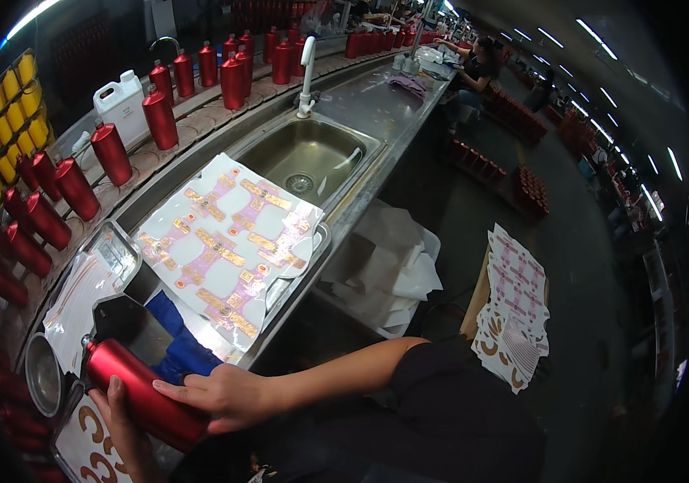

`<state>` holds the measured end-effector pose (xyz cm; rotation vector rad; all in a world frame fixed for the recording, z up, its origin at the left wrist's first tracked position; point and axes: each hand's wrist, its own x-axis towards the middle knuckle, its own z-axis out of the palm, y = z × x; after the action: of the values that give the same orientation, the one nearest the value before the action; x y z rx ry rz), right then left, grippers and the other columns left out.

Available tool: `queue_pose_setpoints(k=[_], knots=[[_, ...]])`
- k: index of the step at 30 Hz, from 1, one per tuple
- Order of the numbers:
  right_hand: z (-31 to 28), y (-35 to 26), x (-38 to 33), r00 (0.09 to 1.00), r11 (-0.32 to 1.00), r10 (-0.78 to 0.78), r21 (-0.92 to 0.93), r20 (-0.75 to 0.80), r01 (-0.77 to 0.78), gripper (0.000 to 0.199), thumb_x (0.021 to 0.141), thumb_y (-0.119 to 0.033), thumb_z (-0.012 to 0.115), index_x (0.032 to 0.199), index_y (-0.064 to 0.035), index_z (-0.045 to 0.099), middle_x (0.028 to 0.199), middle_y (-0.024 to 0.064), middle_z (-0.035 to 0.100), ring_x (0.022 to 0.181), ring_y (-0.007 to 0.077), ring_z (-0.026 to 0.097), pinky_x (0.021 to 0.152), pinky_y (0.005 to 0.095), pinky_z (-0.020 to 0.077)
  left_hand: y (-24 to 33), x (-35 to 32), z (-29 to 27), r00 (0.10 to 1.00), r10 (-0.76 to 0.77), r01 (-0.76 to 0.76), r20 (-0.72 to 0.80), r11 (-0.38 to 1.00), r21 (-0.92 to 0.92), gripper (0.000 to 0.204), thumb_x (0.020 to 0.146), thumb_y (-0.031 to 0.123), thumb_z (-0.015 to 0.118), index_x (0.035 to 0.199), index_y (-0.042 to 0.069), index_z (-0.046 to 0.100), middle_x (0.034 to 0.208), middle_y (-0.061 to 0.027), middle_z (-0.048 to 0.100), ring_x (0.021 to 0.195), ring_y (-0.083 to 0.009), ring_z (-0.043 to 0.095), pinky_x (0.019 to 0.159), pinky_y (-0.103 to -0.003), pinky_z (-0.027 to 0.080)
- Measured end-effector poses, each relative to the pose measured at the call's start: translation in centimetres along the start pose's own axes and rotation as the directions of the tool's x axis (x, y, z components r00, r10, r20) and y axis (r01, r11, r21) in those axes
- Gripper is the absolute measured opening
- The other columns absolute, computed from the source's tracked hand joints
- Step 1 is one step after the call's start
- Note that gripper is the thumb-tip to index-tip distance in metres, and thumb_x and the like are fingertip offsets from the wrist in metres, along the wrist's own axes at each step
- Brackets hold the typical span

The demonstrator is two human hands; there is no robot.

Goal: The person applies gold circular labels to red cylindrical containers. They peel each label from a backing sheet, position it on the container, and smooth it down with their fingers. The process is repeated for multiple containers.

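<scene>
A glossy red metal bottle (139, 386) with a narrow silver neck lies tilted between my hands at the lower left. My left hand (121, 419) is wrapped round its near side, thumb up along the body. From the right, my right hand (220, 394) grips the bottle's lower part, its index finger laid along the surface; the other fingers are partly hidden. Just beyond is a crumpled blue cloth (187, 350). A large sheet of pink and gold decals (228, 241) lies past it on the counter. Beside the bottle are a metal bowl (43, 375) and a sheet with brown arc-shaped decals (91, 447).
A steel sink (304, 153) with a white faucet (307, 76) adjoins the decal sheet. Red bottles (159, 118) line a curved conveyor at the left, near a white jug (123, 105). A bin of pale paper (393, 266) stands below. More decal sheets (513, 298) are at the right.
</scene>
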<state>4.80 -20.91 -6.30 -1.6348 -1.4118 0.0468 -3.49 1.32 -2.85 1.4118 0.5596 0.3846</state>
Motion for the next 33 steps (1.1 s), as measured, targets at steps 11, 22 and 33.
queue_pose_setpoints(k=[11, 22, 33], knots=[[-1.1, 1.4, -0.2, 0.989, 0.988, 0.143, -0.063, 0.038, -0.14, 0.106, 0.067, -0.019, 0.084, 0.159, -0.009, 0.033, 0.085, 0.0118, 0.054, 0.066, 0.0308, 0.059, 0.059, 0.0405, 0.0497, 0.8, 1.0, 2.5, 0.999, -0.041, 0.04, 0.003, 0.995, 0.088, 0.063, 0.087, 0.032, 0.079, 0.126, 0.001, 0.04, 0.118, -0.0156, 0.059, 0.104, -0.0194, 0.062, 0.092, -0.033, 0.052], [-0.7, 1.7, 0.5, 0.989, 0.99, 0.136, -0.033, 0.062, -0.135, 0.099, 0.064, -0.014, 0.083, 0.154, -0.0046, 0.042, 0.079, 0.0113, 0.052, 0.064, 0.0282, 0.057, 0.057, 0.0389, 0.0483, 1.1, 1.0, 2.3, 0.995, -0.099, 0.101, -0.019, 0.978, 0.182, 0.088, 0.078, 0.048, 0.086, 0.123, -0.005, 0.032, 0.117, -0.0253, 0.061, 0.103, -0.026, 0.067, 0.085, -0.035, 0.058], [-1.3, 2.6, -0.1, 0.948, 0.949, 0.313, -0.052, 0.065, -0.31, 0.091, 0.071, -0.017, 0.085, 0.152, -0.0024, 0.044, 0.081, 0.0132, 0.055, 0.068, 0.027, 0.058, 0.061, 0.0368, 0.0497, -0.3, 3.3, 4.0, 0.997, -0.074, 0.077, -0.022, 0.928, 0.366, 0.094, 0.075, 0.056, 0.084, 0.121, -0.006, 0.032, 0.113, -0.0293, 0.065, 0.103, -0.0328, 0.07, 0.088, -0.037, 0.057]])
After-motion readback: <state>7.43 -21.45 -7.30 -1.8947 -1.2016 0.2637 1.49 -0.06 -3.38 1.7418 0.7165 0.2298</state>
